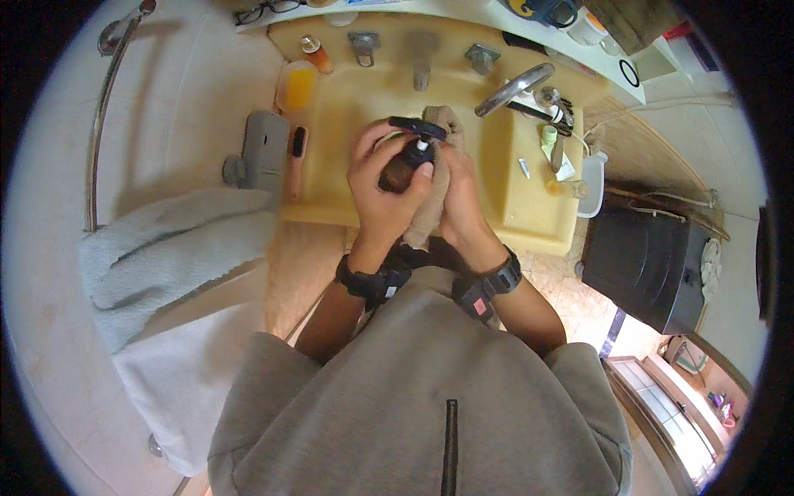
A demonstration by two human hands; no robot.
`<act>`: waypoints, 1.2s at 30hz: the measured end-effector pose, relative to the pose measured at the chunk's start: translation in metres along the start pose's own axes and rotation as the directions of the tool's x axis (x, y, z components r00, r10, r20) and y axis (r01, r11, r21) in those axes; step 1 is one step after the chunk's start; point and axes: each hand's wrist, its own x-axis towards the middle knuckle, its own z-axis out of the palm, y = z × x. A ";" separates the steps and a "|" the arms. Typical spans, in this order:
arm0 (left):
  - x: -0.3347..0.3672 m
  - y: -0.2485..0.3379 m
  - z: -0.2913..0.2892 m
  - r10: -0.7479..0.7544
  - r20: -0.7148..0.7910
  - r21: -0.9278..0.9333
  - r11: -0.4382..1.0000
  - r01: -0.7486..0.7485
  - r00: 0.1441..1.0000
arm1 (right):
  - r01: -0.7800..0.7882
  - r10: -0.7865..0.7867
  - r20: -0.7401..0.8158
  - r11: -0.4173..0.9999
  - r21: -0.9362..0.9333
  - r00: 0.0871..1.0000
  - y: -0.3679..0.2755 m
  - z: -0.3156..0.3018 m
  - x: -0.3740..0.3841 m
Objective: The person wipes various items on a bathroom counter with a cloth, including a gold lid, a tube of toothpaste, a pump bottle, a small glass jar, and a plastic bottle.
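Note:
A dark brown pump bottle (398,175) with a black pump head is held up over the near part of the yellow sink. My left hand (380,202) is closed round its body. My right hand (463,198) grips a grey-brown cloth (428,217) against the bottle's right side. The cloth's upper end rises behind the pump head, and the rest hangs down between my wrists. Some fingers of both hands are hidden behind the bottle and cloth. Each wrist wears a black band.
Beneath my hands lies a yellow sink (351,101) with a chrome faucet (514,89). An orange pump bottle (316,54) and a pink-handled brush (296,165) sit along its left side. A small tube (523,168) and a green bottle (549,136) are at right. Pale towels (178,260) hang left.

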 end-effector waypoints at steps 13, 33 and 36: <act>0.025 -0.012 0.009 -0.081 0.175 0.173 0.984 0.050 0.981 | 0.256 -0.226 -0.317 0.965 0.055 0.921 0.000 -0.014 0.016; 0.207 -0.047 0.073 0.298 0.205 0.074 0.945 -0.319 0.932 | 0.079 -0.084 -0.205 0.996 -0.035 0.975 -0.019 -0.087 -0.014; 0.213 -0.051 0.077 0.214 0.247 0.076 0.968 -0.239 0.945 | 0.086 -0.093 -0.199 0.995 -0.042 0.976 -0.022 -0.090 -0.015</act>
